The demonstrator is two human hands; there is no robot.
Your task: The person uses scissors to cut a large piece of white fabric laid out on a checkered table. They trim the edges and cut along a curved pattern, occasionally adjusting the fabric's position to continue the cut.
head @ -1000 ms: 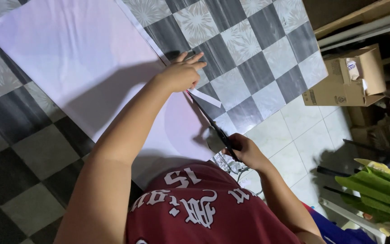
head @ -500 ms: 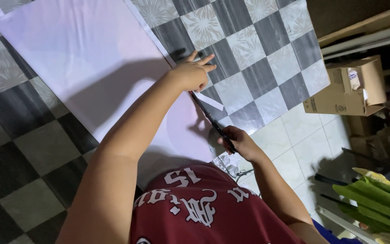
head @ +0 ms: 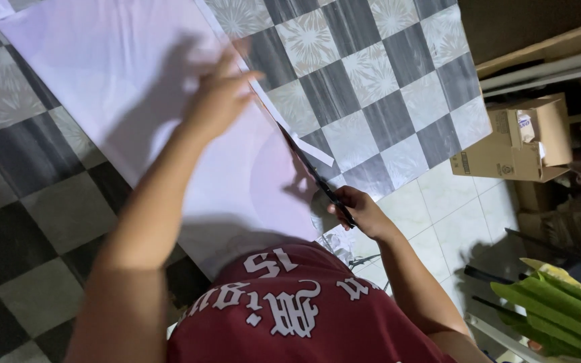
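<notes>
We see a large sheet of pale white paper (head: 136, 87) spread flat over a desk covered in a grey-and-white checkered cloth (head: 378, 74), the sheet running from the top left at about ten o'clock down to the person's chest at six o'clock. Along its right edge lies a pair of dark-bladed scissors (head: 317, 176), the blades pointing up toward eleven o'clock, and a narrow strip of cut white paper (head: 297, 131) lies just beside that edge on the checkered cloth. Our right hand (head: 361, 212), at about four o'clock from the sheet's middle, has its grip clenched around the scissor handles; whether the blades are parted or shut we cannot tell. Our left hand (head: 220, 94), blurred, sits over the sheet near the cut edge at about twelve o'clock, its fingers spread and its grip released, holding nothing; whether the palm presses on the paper we cannot tell. Below, at six o'clock, shows a dark red shirt with white lettering (head: 290, 309). Beyond the desk edge, at three o'clock, a brown cardboard box (head: 512, 144) stands on the pale tiled floor (head: 452, 222), and at five o'clock lie long green folded leaves (head: 559, 312).
</notes>
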